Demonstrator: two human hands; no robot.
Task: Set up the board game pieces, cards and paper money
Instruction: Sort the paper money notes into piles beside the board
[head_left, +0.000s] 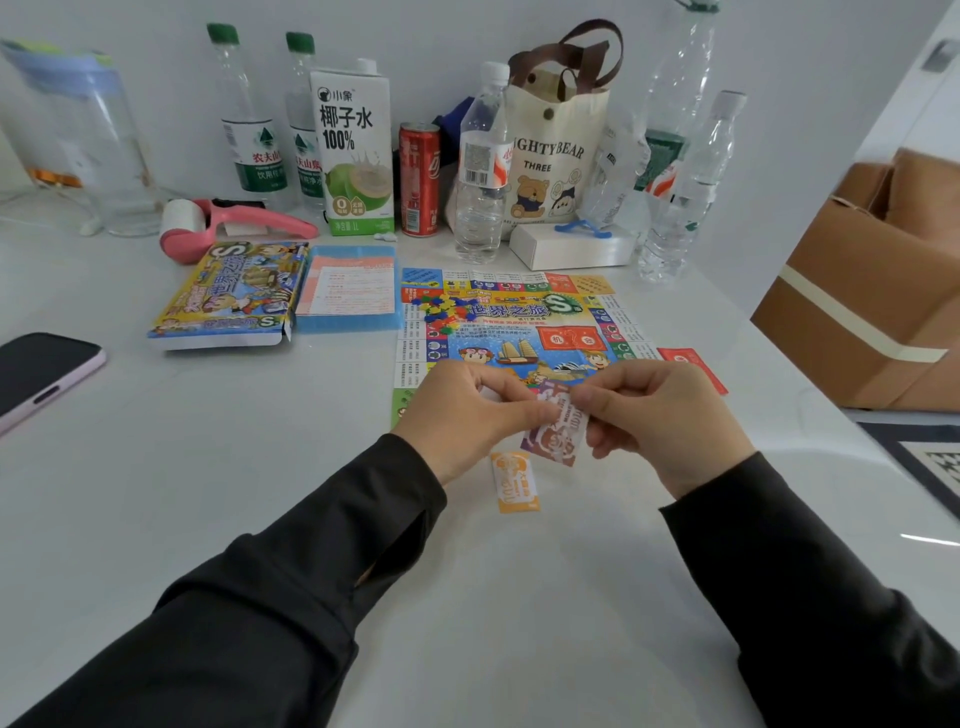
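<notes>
Here left hand (462, 410) and right hand (660, 415) both pinch purple paper banknotes (553, 441); white-green carton (356, 150) reads "100%".

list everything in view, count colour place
printed paper game board: one, multicoloured, white table centre
small plastic game pieces: heap, mixed colours, board's far left
flat red cards: count unclear, red, at board's right edge
purple paper banknotes: count unclear, purple, between both grips
orange paper banknote: one showing, orange, table below grips
cardboard game box: one, yellow, left of board
blue sheet with pink form: one, between box and board
dark smartphone: one, black, table's left edge
clear plastic bottles: at least five, back row
white coconut water carton: one, back row
red drink can: one, right of carton
cream bear print tote bag: one, back centre
left grip: pinches purple banknotes
right grip: pinches purple banknotes
</notes>
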